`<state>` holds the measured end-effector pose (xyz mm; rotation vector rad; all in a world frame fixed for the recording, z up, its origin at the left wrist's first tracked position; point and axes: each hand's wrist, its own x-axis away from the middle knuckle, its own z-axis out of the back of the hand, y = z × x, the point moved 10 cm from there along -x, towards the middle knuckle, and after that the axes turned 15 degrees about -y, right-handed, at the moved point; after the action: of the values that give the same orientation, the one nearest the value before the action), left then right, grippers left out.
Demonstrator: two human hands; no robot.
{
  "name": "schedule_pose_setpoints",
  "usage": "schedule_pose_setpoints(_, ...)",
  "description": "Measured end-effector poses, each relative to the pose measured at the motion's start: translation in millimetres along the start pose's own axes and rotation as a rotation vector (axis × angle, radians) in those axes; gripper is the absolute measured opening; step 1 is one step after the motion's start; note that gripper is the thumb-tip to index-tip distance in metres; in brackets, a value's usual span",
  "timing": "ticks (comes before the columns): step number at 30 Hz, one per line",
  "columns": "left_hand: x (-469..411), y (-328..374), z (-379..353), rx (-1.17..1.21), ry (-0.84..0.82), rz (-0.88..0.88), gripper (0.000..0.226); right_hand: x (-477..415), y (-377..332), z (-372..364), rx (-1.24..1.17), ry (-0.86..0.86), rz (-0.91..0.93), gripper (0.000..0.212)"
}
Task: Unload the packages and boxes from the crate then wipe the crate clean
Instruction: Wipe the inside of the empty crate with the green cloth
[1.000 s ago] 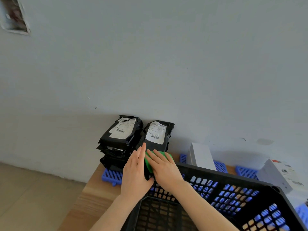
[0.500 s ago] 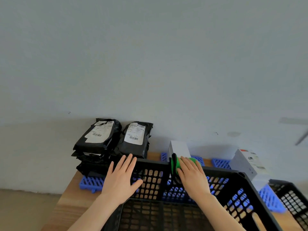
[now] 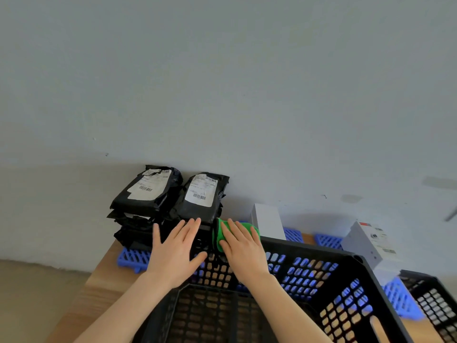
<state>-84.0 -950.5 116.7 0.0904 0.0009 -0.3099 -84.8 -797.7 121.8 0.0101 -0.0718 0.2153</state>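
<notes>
Sitting on the wooden worktop (image 3: 103,280), the black mesh crate (image 3: 309,248) lay directly under both forearms, and no parcel showed in the part of its inside that was in view. Its far wall ran from a corner just ahead of the hands away to the right. The green cloth (image 3: 217,237) was draped over the rim at that corner end, so most of the rim probably left to wipe lay to the cloth's right, along the wall's long axis. The right hand (image 3: 242,251) pressed the cloth down with a flat grip, fingers straight and close together, pinching nothing. The left hand (image 3: 173,256) rested just beside it on the left, fingers spread over the crate's corner, likely bracing it. Beyond stood stacked black packages (image 3: 146,194) and white boxes (image 3: 268,219) against the wall.
</notes>
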Motion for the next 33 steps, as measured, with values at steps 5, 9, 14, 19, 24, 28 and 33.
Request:
schedule_pose_setpoints(5, -11.1, 24.0, 13.6, -0.064, -0.005, 0.135, 0.070, 26.8, 58.0, 4.9, -0.038, 0.024, -0.043, 0.080)
schedule_pose_setpoints(9, -26.6, 83.9, 21.7, -0.068, 0.031, -0.006, 0.055, 52.4, 121.4, 0.3, -0.056, -0.031, -0.132, 0.077)
schedule_pose_setpoints(14, -43.8, 160.0, 10.9, 0.055, -0.028, -0.233, 0.056, 84.5, 192.2, -3.6, -0.050, -0.061, -0.240, 0.051)
schedule_pose_setpoints(19, -55.8, 189.5, -8.9, 0.106, -0.184, -0.250, 0.055, 106.4, 248.8, -4.6, 0.019, -0.032, -0.356, 0.053)
schedule_pose_setpoints(24, -53.4, 186.6, -10.8, 0.122, -0.199, -0.251, 0.060, 110.8, 252.5, -1.2, -0.029, 0.099, -0.449, 0.050)
schedule_pose_setpoints(28, -52.1, 185.5, -4.5, 0.218, -0.213, -0.262, 0.069, 95.7, 224.0, 0.2, -0.046, 0.133, -0.384, 0.061)
schedule_pose_setpoints(33, -51.0, 185.5, -1.8, 0.251, -0.185, -0.266, 0.076, 76.9, 178.4, 7.6, -0.048, 0.161, -0.237, 0.053)
